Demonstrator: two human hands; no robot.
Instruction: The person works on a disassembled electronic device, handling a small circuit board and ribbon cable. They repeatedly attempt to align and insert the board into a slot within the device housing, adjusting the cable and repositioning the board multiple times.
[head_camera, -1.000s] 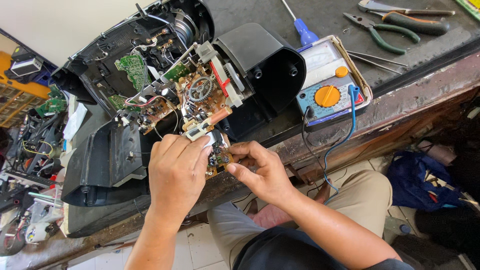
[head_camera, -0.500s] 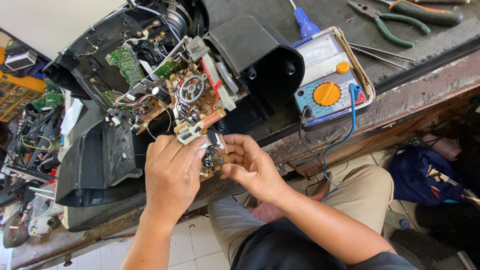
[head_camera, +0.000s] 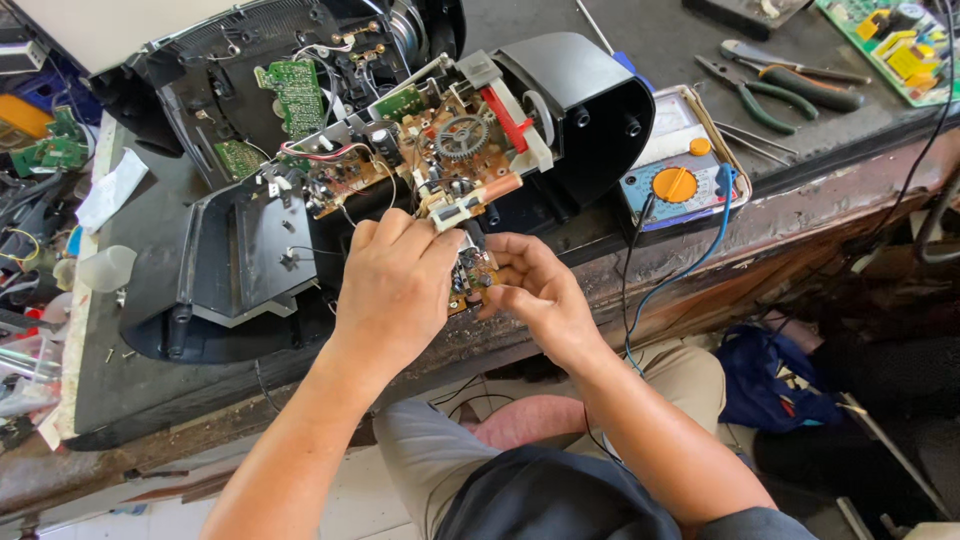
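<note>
A dismantled black audio player (head_camera: 250, 250) lies open on the workbench, its brown main circuit board (head_camera: 420, 150) with a grey gear and red lever lifted out on top. Both my hands pinch a small brown circuit board (head_camera: 474, 278) just in front of the player, near the bench's front edge. My left hand (head_camera: 395, 290) covers the board's left side, fingers curled over it. My right hand (head_camera: 535, 295) grips its right edge with thumb and fingertips. Thin wires run from the small board up to the main board.
A multimeter (head_camera: 680, 180) with an orange dial and a blue lead sits right of the player. Pliers (head_camera: 765, 90) and tweezers lie farther right, a green board (head_camera: 890, 45) at the top right corner. Loose boards and clutter fill the bench's left end (head_camera: 50, 160). A blue bag (head_camera: 770, 385) lies on the floor.
The view has shifted slightly, so the bench sits a little higher and more to the left. My hands keep hold of the small board in about the same place.
</note>
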